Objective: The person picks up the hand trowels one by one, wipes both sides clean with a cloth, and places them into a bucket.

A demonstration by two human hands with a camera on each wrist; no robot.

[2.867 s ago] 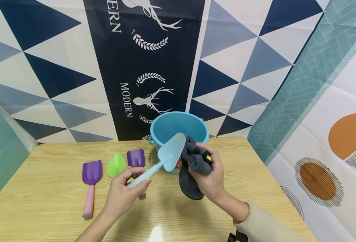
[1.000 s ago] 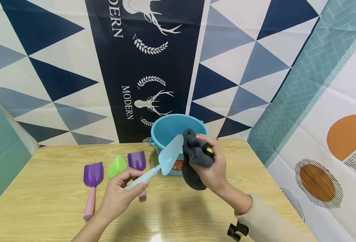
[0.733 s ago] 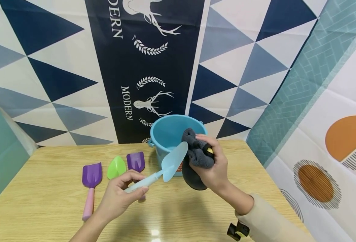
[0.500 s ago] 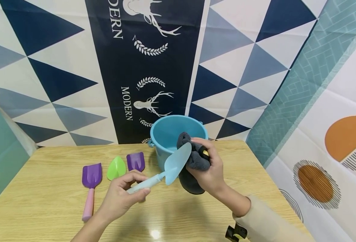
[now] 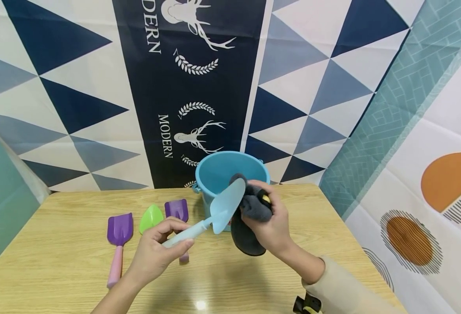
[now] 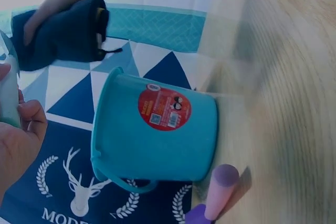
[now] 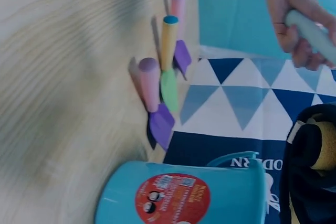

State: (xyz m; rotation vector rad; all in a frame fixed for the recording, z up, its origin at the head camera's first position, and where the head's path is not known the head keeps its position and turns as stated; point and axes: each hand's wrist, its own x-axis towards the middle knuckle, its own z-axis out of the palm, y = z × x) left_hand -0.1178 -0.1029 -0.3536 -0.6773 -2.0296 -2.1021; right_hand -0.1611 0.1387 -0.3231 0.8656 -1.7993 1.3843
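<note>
My left hand [image 5: 157, 250] holds a light blue toy trowel [image 5: 227, 207] by its pale handle, thumb and fingers around it. The blade slants up to the right in front of the bucket. My right hand [image 5: 271, 222] grips a bunched dark grey cloth [image 5: 255, 208] with a yellow patch showing; its lower part hangs beneath the hand. In the head view the blade's tip overlaps the cloth. A light blue bucket [image 6: 157, 150] with a red round label stands upright behind both hands, its near rim partly hidden by them in the head view.
Left of the bucket lie a purple shovel [image 5: 120, 229] with a pink handle, a green trowel [image 5: 150, 218] with a yellow handle [image 7: 168, 43], and another purple shovel [image 5: 177, 209]. The left hand partly covers these last two. Patterned fabric walls [image 5: 199, 87] border the wooden table [image 5: 69, 261].
The trowel's blade has shifted and changed tilt slightly against the cloth, and the cloth has moved a little left and down over the last second. Both hands keep their holds.
</note>
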